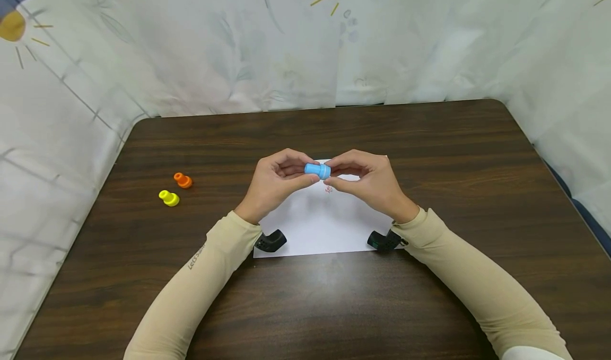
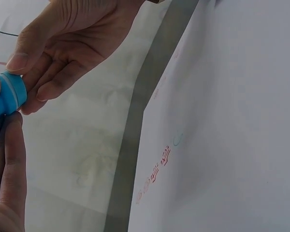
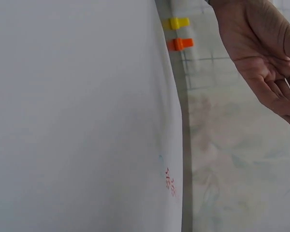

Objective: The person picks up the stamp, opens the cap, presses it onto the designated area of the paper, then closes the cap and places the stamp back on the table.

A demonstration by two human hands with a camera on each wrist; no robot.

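Observation:
A small blue toy stamp point(image 1: 317, 170) is held sideways between both hands over a sheet of white paper point(image 1: 329, 227). My left hand point(image 1: 277, 182) pinches its narrow handle end between thumb and fingers. On the other side, my right hand point(image 1: 369, 182) pinches the wider end, which has a pale line around it. In the left wrist view the right thumb lies on the rim of the blue stamp point(image 2: 14, 92). Small red printed marks point(image 2: 159, 164) and a faint blue-green one point(image 2: 178, 139) show near the paper's far edge. The stamp is out of sight in the right wrist view.
An orange stamp point(image 1: 183, 180) and a yellow stamp point(image 1: 169, 198) stand close together on the dark wooden table point(image 1: 305, 307), left of the paper. Behind the table hangs a pale printed curtain point(image 1: 296, 58). Black wrist devices point(image 1: 271, 241) hang over the paper's near corners.

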